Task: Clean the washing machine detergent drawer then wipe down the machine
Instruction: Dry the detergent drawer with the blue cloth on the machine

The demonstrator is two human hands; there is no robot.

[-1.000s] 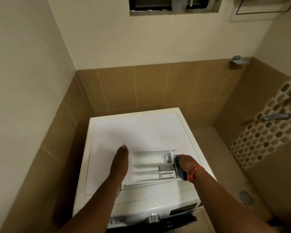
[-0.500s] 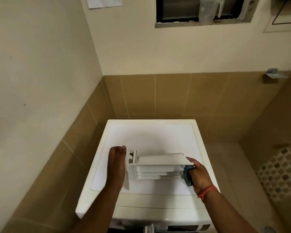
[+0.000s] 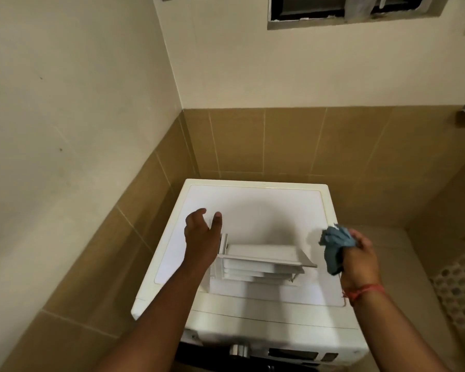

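The white detergent drawer (image 3: 261,263) stands on its side on the flat top of the white washing machine (image 3: 253,205). My left hand (image 3: 200,237) is at the drawer's left end with fingers spread, its palm against or very close to that end. My right hand (image 3: 360,253) hovers to the right of the drawer, apart from it, fingers closed around a crumpled blue cloth (image 3: 334,244). A red thread band circles my right wrist.
The machine sits in a corner between a cream wall on the left and brown tiles (image 3: 293,140) behind. Its control panel with a silver knob (image 3: 239,351) faces me. A window (image 3: 355,9) is high on the back wall. A tiled floor lies to the right.
The drawer went from lying flat to standing on its side. My right hand let go of its right end and moved away with the cloth. My left hand's fingers opened.
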